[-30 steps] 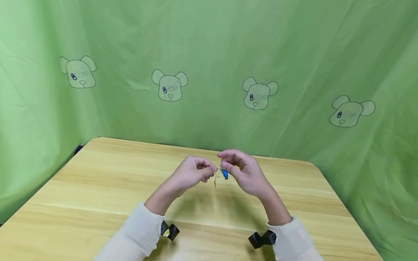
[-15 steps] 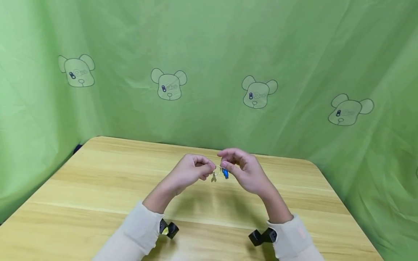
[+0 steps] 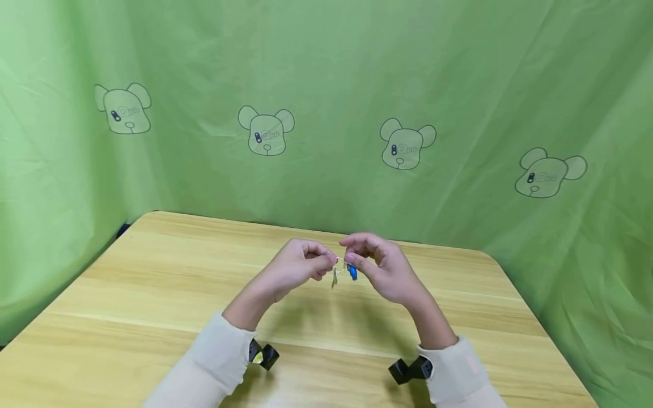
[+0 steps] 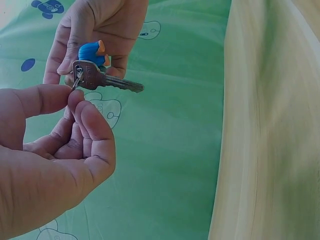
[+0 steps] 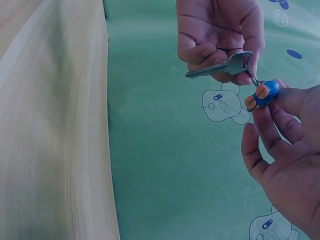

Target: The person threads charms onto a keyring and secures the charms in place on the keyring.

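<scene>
Left grip (image 3: 296,271) pinching metal ring (image 5: 253,77) | right grip (image 3: 384,272) pinching blue-and-orange charm (image 5: 269,93) | key (image 4: 101,79): metal, toothed blade

**Green curtain (image 3: 331,62) around a wood-grained table (image 3: 153,289)**

The curtain hangs creased at far, left and right, printed with four outlined animal heads (image 3: 267,136) in a row. The pale table has rounded far corners. The curtain is brightest at left; soft shadows (image 3: 291,320) lie on the tabletop.
</scene>
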The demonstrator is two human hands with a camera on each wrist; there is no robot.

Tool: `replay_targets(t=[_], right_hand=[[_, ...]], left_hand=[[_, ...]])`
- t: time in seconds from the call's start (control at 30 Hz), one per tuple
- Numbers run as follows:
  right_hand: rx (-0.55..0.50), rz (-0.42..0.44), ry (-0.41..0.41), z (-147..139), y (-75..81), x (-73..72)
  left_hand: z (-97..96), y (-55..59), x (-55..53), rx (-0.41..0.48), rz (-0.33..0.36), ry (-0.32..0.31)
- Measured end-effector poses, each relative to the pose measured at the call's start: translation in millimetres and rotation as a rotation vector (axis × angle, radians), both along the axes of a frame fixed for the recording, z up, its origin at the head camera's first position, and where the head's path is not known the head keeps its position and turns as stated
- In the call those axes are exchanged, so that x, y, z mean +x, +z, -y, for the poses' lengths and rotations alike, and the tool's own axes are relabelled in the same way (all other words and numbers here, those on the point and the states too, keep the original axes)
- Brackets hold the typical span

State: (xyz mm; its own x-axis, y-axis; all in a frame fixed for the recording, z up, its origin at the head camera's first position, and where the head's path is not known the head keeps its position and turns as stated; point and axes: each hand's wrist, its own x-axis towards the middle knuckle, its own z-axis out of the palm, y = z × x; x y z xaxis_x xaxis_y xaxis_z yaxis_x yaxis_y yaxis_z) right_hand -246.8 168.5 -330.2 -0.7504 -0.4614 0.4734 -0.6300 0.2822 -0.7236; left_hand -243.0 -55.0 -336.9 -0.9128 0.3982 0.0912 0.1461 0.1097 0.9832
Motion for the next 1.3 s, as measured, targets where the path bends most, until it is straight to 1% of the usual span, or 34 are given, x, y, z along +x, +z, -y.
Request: replay_targets(t=[0.13,0.4,0.5,0.63,0.77,0.87,0.97,1.17,1.3], right_hand=[[-0.002,-0.011,-0.005,0,-0.2,-1.4],[-0.008,-0.009,-0.005,-2,-0.2,-2.4],[-0.005,-0.008,-0.008,-2,0.0,-2.8],[0.023,0.007,-0.027,-3,1.1,-2.1],[0.086,0.001,-0.033,-3,2.3,-1.0],[0.136,-0.035,-0.007,-3,3.1,-0.2],[0.186,-0.09,0.019,-2,3.9,0.5],[0.285,-0.23,0.024,2,5.4,1.4],[0.312,-0.331,0.037,3,3.7,0.9]], left_hand=[[0.7,1.8,1.2,-0.011,0.0,-0.001],[0.6,4.8,2.4,-0.014,0.005,-0.015],[2.0,5.5,2.3,-0.026,-0.003,-0.022],[5.5,6.7,1.2,-0.044,-0.017,-0.032],[9.4,8.9,1.1,-0.053,-0.018,-0.037],[11.4,11.2,1.7,-0.06,-0.025,-0.036],[12.5,12.3,1.8,-0.068,-0.043,-0.046],[13.2,11.8,2.1,-0.088,-0.068,-0.082],[12.1,10.8,2.9,-0.101,-0.08,-0.095]])
